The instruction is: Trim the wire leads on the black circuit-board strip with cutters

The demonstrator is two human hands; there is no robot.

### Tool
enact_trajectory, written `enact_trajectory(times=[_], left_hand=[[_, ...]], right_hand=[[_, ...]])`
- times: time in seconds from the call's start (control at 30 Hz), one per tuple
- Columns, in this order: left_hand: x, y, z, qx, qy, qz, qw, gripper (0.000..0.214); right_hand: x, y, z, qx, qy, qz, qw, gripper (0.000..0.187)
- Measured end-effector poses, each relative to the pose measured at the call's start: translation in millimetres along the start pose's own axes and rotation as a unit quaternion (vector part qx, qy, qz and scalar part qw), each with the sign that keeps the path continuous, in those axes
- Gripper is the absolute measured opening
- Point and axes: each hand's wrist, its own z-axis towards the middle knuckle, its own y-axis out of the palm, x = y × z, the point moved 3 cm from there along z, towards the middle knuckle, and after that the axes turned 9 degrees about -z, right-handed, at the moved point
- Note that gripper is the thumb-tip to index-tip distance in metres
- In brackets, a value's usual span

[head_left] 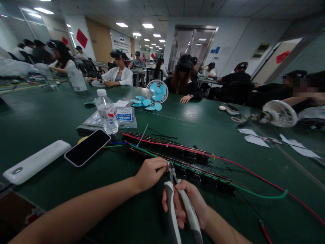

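Observation:
My right hand [195,203] grips a pair of diagonal cutting pliers [186,203] by its grey-and-white handles. The jaws point away from me and meet the near edge of a long dark rail strip [193,168] with a green wire [215,175] along it. Beside the jaws, my left hand [149,173] is closed, thumb and forefinger pinched at the strip; whatever lies between them is too small to make out. A second dark strip [175,146] runs behind, with a red wire [243,166] over it. A pale cable tie [143,135] sticks up from the strips.
To the left lie a phone [87,147], a white oblong case [38,161] and a water bottle [108,117]. Blue fan blades [146,102] and a small fan [156,91] stand farther back. Across the table sits a person [185,78]. Paper pieces [256,140] lie at right.

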Motion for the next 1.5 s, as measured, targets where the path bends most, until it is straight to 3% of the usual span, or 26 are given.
enact_trajectory(times=[0.77, 1.5], left_hand=[[1.6, 0.4, -1.1, -0.002, 0.017, 0.016, 1.0, 0.019], [2.4, 0.7, -0.9, -0.015, 0.022, 0.028, 0.999, 0.02]], right_hand=[[-0.6, 0.4, 0.1, -0.022, 0.009, 0.041, 0.999, 0.049], [1.3, -4.3, -0.8, 0.012, 0.003, 0.026, 1.0, 0.046]])
